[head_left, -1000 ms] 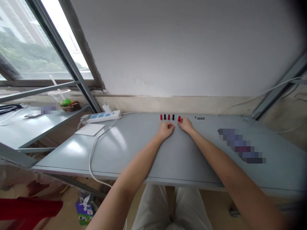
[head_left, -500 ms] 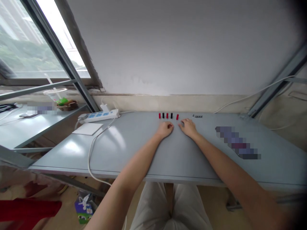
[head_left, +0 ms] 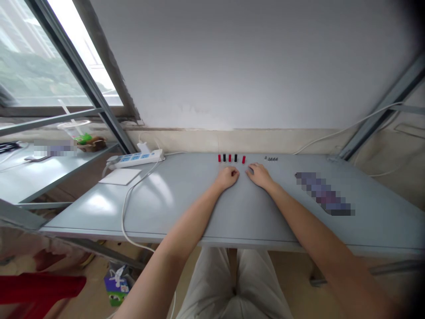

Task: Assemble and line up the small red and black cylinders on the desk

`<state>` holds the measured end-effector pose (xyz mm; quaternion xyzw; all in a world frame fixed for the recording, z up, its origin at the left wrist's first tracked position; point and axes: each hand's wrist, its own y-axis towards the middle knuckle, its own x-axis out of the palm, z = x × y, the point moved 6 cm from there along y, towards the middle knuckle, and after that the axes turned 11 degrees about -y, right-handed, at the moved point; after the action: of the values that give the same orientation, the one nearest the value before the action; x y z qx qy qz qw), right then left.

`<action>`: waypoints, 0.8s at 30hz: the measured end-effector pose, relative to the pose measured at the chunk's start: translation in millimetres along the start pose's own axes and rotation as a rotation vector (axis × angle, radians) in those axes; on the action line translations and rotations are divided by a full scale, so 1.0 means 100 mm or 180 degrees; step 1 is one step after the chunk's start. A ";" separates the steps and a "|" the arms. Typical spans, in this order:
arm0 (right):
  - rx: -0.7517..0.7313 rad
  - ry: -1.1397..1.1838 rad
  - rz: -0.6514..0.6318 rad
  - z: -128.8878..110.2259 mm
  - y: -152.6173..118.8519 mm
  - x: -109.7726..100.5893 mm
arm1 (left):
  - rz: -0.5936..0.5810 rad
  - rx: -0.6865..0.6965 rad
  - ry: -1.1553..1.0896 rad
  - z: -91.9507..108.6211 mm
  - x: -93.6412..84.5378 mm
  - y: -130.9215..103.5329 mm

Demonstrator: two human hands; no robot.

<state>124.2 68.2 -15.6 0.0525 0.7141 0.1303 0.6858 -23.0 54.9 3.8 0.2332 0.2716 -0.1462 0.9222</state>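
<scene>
Five small upright cylinders, alternately red and black, are lined up near the rear of the bench (head_left: 186,195). The rightmost red cylinder (head_left: 243,159) is set slightly apart, just beyond the right hand (head_left: 260,176), which is partly open, with nothing seen held. The left hand (head_left: 228,177) is loosely curled closed; its contents cannot be determined. Small dark pieces (head_left: 273,159) are placed to the right.

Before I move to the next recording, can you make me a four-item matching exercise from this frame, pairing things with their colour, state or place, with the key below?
1. left hand
2. small grey pieces
3. right hand
4. power strip

A. lined up in a short row near the wall
B. white with blue socket panels
C. curled inward
D. loosely open, nearest the rightmost red cylinder

Pairs: 1-C, 2-A, 3-D, 4-B
</scene>
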 end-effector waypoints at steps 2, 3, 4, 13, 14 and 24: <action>0.0000 0.0000 0.0000 0.00 0.00 0.00 | -0.0014 -0.0009 0.0016 0.00 0.00 0.00; -0.0003 -0.0005 0.0001 0.00 0.00 0.00 | -0.0020 -0.0001 0.0023 0.01 0.00 -0.01; -0.0011 -0.0012 0.0000 0.00 0.00 0.00 | -0.0026 0.0016 0.0032 0.01 0.00 -0.01; -0.0039 -0.0006 0.0027 0.00 0.00 0.00 | -0.0017 0.0011 0.0034 0.01 0.00 -0.01; -0.0043 0.0004 0.0034 0.00 0.00 0.01 | -0.0015 0.0017 0.0034 0.00 0.00 0.00; 0.0724 0.0351 0.0141 0.11 0.05 -0.02 | -0.0138 -0.0049 0.0111 -0.04 0.03 0.01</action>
<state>134.3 73.4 -12.7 0.1385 0.7596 0.0663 0.6320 -22.1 57.6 0.0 0.2227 0.2937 -0.1600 0.9157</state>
